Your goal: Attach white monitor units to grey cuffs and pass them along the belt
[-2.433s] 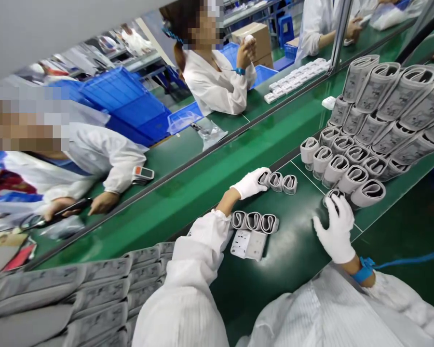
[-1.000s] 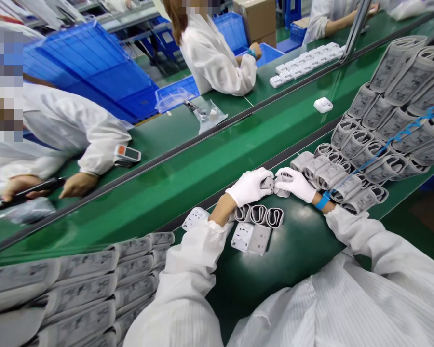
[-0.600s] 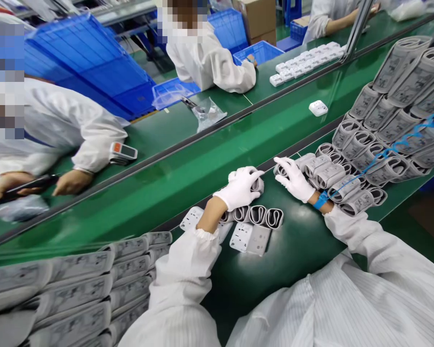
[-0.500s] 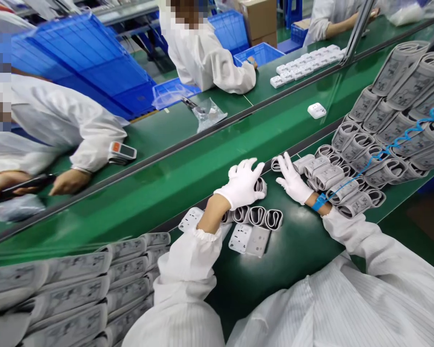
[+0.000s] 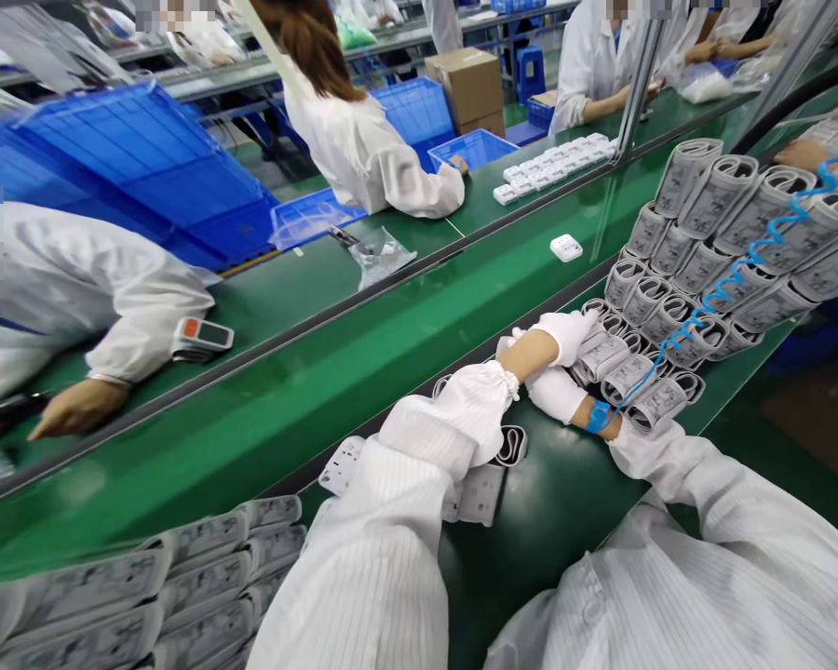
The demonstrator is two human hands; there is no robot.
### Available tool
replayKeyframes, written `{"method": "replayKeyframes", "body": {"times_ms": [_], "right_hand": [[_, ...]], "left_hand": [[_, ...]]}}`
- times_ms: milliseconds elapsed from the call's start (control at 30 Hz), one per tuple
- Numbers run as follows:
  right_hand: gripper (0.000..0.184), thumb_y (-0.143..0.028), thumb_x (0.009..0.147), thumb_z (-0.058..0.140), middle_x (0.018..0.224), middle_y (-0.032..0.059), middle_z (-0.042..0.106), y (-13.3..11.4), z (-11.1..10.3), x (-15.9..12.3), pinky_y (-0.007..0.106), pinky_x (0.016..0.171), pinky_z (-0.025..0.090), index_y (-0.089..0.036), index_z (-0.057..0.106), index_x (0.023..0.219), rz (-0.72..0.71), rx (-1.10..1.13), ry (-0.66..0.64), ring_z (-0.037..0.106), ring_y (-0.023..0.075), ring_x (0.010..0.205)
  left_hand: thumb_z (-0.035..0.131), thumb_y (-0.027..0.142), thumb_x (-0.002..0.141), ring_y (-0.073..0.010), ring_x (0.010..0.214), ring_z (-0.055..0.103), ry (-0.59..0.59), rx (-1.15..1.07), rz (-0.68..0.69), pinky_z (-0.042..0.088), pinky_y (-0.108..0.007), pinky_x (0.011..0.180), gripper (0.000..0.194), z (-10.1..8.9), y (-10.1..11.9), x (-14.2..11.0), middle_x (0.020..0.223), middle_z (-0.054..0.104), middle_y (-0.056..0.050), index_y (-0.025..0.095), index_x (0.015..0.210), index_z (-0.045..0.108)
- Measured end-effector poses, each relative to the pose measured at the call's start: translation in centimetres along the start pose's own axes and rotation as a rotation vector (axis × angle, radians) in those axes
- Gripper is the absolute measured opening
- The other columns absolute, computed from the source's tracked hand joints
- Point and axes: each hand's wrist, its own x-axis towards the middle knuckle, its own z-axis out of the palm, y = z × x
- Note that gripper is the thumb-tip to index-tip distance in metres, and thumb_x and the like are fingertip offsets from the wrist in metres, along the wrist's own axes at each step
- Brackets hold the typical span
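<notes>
My left hand (image 5: 570, 335), in a white glove, reaches across my right wrist to the near rows of rolled grey printed cuffs (image 5: 601, 355). Its fingers are at the edge of these rolls, but their grip is not clear. My right hand (image 5: 557, 395), also gloved, lies below and partly behind the left wrist, with its fingers mostly hidden. A blue band (image 5: 599, 417) with a coiled cord circles the right wrist. Beneath my left forearm, one cuff roll (image 5: 512, 446) shows its open end, beside a flat grey-white plastic part (image 5: 480, 494). A white housing (image 5: 340, 464) lies left of the forearm.
More cuff rolls (image 5: 712, 200) are stacked at the right, and others (image 5: 202, 586) fill the lower left. A green conveyor belt (image 5: 307, 381) carries one white unit (image 5: 566, 247). Beyond it, co-workers sit near blue crates (image 5: 160, 167) and rows of white units (image 5: 555, 166).
My left hand has moved right from the row of rolls, crossing over my right hand to the stacked cuffs. My right hand's spread fingers are now largely covered. The camera view has shifted.
</notes>
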Motion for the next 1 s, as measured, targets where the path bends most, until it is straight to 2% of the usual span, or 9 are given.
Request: {"method": "replayKeyframes", "body": {"times_ms": [100,200,233,300,400,567,700,867,1000], "right_hand": [[0.054,-0.002,0.093,0.047,0.147,0.0087,0.063,-1.3,-2.7,-2.6,0.047,0.123,0.047,-0.017,0.062,0.143,-0.133,-0.015,-0.084,0.058,0.0295,0.140],[0.056,0.000,0.093,0.046,0.156,0.0092,0.056,-2.1,-6.3,-7.8,0.058,0.126,0.038,-0.021,0.062,0.142,-0.169,-0.171,0.006,0.042,0.0306,0.153],[0.053,-0.002,0.093,0.049,0.154,0.0103,0.057,-2.1,-7.4,-9.9,0.065,0.123,0.036,-0.023,0.063,0.140,-0.110,-0.289,0.118,0.042,0.0341,0.152],[0.052,-0.013,0.093,0.061,0.158,0.0153,0.051,-1.7,-8.8,-13.8,0.074,0.117,0.034,-0.025,0.060,0.144,0.082,-0.484,0.150,0.039,0.0428,0.151],[0.065,-0.026,0.089,0.071,0.159,0.0232,0.044,-0.4,-8.8,-17.5,0.070,0.110,0.045,-0.020,0.051,0.151,0.255,-0.590,0.201,0.047,0.0456,0.142],[0.072,-0.030,0.090,0.070,0.158,0.0270,0.041,1.2,-6.2,-17.6,0.062,0.101,0.054,-0.017,0.044,0.156,0.398,-0.587,0.366,0.052,0.0451,0.136],[0.079,-0.030,0.086,0.073,0.153,0.0244,0.047,0.8,-5.5,-16.5,0.061,0.103,0.055,-0.018,0.044,0.159,0.443,-0.475,0.387,0.054,0.0439,0.135],[0.085,-0.048,0.080,0.083,0.141,0.0141,0.059,-1.8,-10.6,-16.6,0.050,0.109,0.057,-0.024,0.053,0.156,0.526,-0.106,0.501,0.064,0.0344,0.127],[0.063,-0.057,0.085,0.079,0.132,0.0110,0.068,-1.5,-16.3,-16.5,0.046,0.097,0.062,-0.023,0.068,0.137,0.692,0.233,0.637,0.071,0.0297,0.112]], "left_hand": [[0.079,0.038,0.087,-0.0291,0.121,0.065,-0.023,-0.053,0.039,0.054,-0.047,0.104,0.074,-0.1,-1.8,0.3,0.143,0.061,-0.015,0.022,0.152,0.048],[0.086,0.021,0.069,-0.0308,0.124,0.066,-0.038,-0.098,0.069,0.052,-0.040,0.105,0.106,0.0,-3.4,0.7,0.149,0.057,-0.018,0.022,0.161,0.033],[0.085,0.017,0.066,-0.0314,0.125,0.066,-0.044,-0.110,0.075,0.052,-0.039,0.105,0.111,0.2,-3.8,0.8,0.151,0.056,-0.019,0.022,0.162,0.030],[0.083,0.012,0.062,-0.0328,0.128,0.065,-0.062,-0.128,0.085,0.051,-0.039,0.107,0.118,0.7,-4.5,1.0,0.155,0.051,-0.021,0.020,0.164,0.025],[0.080,0.009,0.058,-0.0319,0.123,0.067,-0.093,-0.179,0.095,0.053,-0.039,0.104,0.122,1.2,-5.1,1.1,0.149,0.056,-0.019,0.020,0.164,0.021],[0.071,0.011,0.059,-0.0252,0.097,0.069,-0.067,-0.271,0.090,0.057,-0.036,0.088,0.109,-0.7,-4.7,0.3,0.117,0.068,-0.009,0.021,0.159,0.028],[0.070,0.016,0.062,-0.0237,0.098,0.066,-0.005,-0.265,0.097,0.056,-0.036,0.089,0.099,-4.0,-4.3,-1.5,0.121,0.064,-0.008,0.022,0.155,0.035],[0.077,0.026,0.064,-0.0274,0.114,0.065,0.057,-0.367,0.074,0.054,-0.039,0.099,0.091,-7.4,-4.7,-2.4,0.139,0.061,-0.011,0.020,0.151,0.049],[0.083,0.046,0.069,-0.0251,0.094,0.068,0.001,-0.509,0.002,0.056,-0.038,0.080,0.071,-8.7,-4.2,0.5,0.117,0.070,-0.014,0.014,0.130,0.067]]}}
